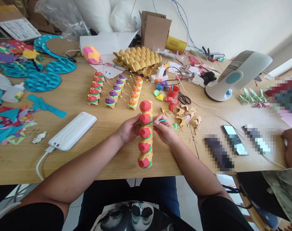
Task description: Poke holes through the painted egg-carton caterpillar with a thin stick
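My left hand (132,129) grips the side of an egg-carton strip (146,133), its fingers partly hidden behind it. Red clay caps the strip's several bumps, with green clay edging some of them. My right hand (165,130) pinches a thin blue stick-like tool (163,120), its tip touching the green edge of the second bump from the far end. Beyond the strip stand three decorated egg-carton strips, one red (94,91), one purple (114,91) and one orange (135,93), with pins stuck out like feelers.
A white power bank (73,131) lies to the left. Torn carton scraps (184,116), black scissors (184,98) and a red cup (173,91) are to the right, near a white fan (237,77). Egg trays (137,59) lie at the back. Another person's arm (291,147) rests at the right edge.
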Tool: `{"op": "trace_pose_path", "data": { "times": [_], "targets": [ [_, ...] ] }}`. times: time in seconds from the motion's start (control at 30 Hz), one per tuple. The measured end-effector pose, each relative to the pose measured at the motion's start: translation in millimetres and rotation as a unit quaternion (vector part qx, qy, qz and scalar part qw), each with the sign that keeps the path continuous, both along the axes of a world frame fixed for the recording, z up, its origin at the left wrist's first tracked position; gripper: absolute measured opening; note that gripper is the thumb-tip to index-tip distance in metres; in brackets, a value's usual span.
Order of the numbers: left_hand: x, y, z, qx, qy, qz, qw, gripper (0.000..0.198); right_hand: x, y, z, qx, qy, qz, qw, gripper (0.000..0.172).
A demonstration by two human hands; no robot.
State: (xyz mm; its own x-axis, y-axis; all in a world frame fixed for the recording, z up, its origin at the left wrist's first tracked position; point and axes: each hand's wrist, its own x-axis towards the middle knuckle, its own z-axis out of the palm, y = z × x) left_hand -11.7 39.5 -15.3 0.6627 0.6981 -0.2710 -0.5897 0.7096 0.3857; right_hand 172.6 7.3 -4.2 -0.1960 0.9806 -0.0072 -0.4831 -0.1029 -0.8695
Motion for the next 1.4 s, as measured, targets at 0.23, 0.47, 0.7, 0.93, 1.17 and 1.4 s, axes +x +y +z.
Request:
{"op": "trace_pose_path", "data": {
  "times": [0.23,0.47,0.7,0.93,1.17,1.4],
  "targets": [
    [2,-1,5.4,0.008,0.017,0.001,1.0,0.032,-1,0,-1.8,0.033,-0.046,-0.019,0.998,0.036],
    [1,-1,5.7,-0.008,-0.014,-0.004,1.0,0.034,1,2,-4.9,0.055,-0.069,-0.014,0.996,0.034],
    [1,-1,6.7,-0.019,0.001,-0.002,1.0,0.036,1,4,-9.6,0.081,-0.085,-0.038,0.992,0.03],
    [1,-2,7.8,-0.024,0.002,0.001,1.0,0.034,1,3,-9.8,0.088,-0.101,-0.053,0.99,0.031],
    [2,-2,8.1,-0.023,-0.002,-0.001,1.0,0.034,1,2,-6.0,0.1,-0.119,-0.06,0.986,0.032],
    [0,-1,3.5,-0.014,-0.012,0.004,1.0,0.03,2,0,-2.4,0.109,-0.123,-0.043,0.985,0.034]
  ]
}}
